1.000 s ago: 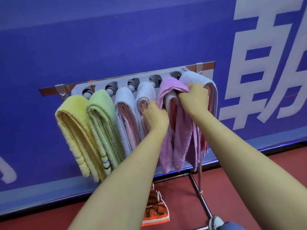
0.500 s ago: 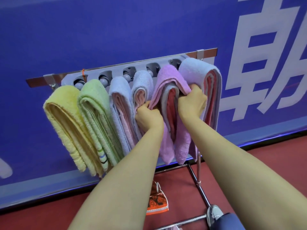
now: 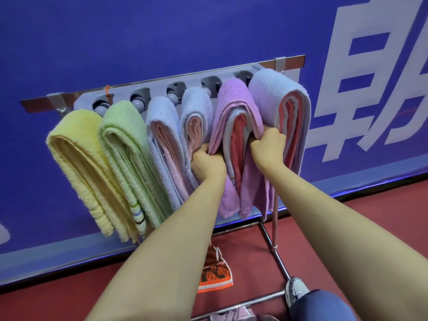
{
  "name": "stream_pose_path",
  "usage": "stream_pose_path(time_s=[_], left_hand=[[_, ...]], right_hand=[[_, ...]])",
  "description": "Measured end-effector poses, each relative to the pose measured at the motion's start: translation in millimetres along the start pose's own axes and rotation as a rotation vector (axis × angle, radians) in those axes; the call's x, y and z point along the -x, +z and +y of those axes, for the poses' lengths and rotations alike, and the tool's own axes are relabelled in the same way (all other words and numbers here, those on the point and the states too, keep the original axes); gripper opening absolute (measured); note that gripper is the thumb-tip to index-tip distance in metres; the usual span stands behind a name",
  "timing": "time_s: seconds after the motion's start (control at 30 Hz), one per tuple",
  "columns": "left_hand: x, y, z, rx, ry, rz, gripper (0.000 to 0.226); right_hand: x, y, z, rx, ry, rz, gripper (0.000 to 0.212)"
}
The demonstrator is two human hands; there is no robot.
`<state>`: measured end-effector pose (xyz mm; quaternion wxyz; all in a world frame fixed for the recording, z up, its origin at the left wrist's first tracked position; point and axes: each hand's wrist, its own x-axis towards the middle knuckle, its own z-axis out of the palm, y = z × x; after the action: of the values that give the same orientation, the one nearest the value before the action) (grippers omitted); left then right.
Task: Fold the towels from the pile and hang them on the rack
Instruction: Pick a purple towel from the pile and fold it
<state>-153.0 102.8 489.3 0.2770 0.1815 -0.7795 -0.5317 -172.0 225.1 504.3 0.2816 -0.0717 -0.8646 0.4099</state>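
Light: bright, even, diffuse.
Glare: pale sheen on the blue wall (image 3: 139, 31) above the towel rack (image 3: 192, 84).
Shadows: faint, soft below rack.
Distortion: rack bar tilts and bows.
Sharpness: crisp at rack.

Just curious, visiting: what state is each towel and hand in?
Yellow towel: folded, hanging on rack.
Green towel: folded, hanging.
Left blue towel: folded, hanging.
Middle blue towel: folded, hanging.
Right blue towel: folded, hanging.
Purple towel: folded, hanging, gripped both sides.
Left hand: grips purple towel.
Right hand: grips purple towel.
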Motion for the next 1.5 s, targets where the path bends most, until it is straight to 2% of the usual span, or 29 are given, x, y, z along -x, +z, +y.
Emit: stream_pose_path(time_s=[0.13,0.23,0.37,0.47,0.7,0.9,1.0,1.17,1.23,1.33,1.4,1.47,1.5], left_hand=[[-7.2,-16.8,-11.3,-0.178,0.093,0.054,0.031],[-12.8,-21.9,-20.9,-0.256,0.149,0.048,0.03],[-4.3,-8.0,-29.5,-0.315,0.156,-0.087,0.025],[5.1,2.4,-36.8,-0.271,0.102,-0.121,0.026],[-6.3,-7.7,-51.8,-0.326,0.103,-0.015,0.027],[-3.8,-11.3,-56.0,-0.372,0.085,0.008,0.034],[-4.4,-12.5,-57.9,-0.361,0.077,-0.021,0.034],[4.0,-4.6,-65.1,-0.387,0.209,-0.253,0.038],[9.2,0.0,-67.2,-0.382,0.196,-0.328,0.033],[10.2,3.6,-71.7,-0.394,0.17,-0.344,0.03],[4.6,8.4,-83.6,-0.379,0.163,-0.356,0.039],[5.1,7.3,-85.6,-0.374,0.152,-0.36,0.039],[9.2,2.9,-78.8,-0.38,0.154,-0.353,0.033]], right_hand=[[-0.7,-10.3,17.5,0.239,-0.056,-0.029,0.027],[-5.5,-17.2,25.7,0.299,-0.015,-0.016,0.034],[3.6,-7.0,22.5,0.313,0.0,-0.081,0.027],[13.4,6.9,24.5,0.34,-0.013,-0.115,0.028],[7.0,15.1,38.1,0.35,-0.028,-0.175,0.026],[13.6,22.9,45.4,0.655,-0.181,-0.209,0.035],[15.7,19.9,46.9,0.705,-0.182,-0.261,0.025],[25.0,29.9,43.4,0.421,-0.126,-0.367,0.028],[29.5,35.1,40.0,0.302,-0.158,-0.429,0.015],[37.0,36.5,37.7,0.121,-0.072,-0.675,0.018],[40.1,35.4,39.7,-0.014,0.004,-0.837,0.022],[44.3,36.4,43.5,-0.172,0.064,-0.852,0.033],[47.3,38.1,44.3,-0.235,0.086,-0.809,0.039]])
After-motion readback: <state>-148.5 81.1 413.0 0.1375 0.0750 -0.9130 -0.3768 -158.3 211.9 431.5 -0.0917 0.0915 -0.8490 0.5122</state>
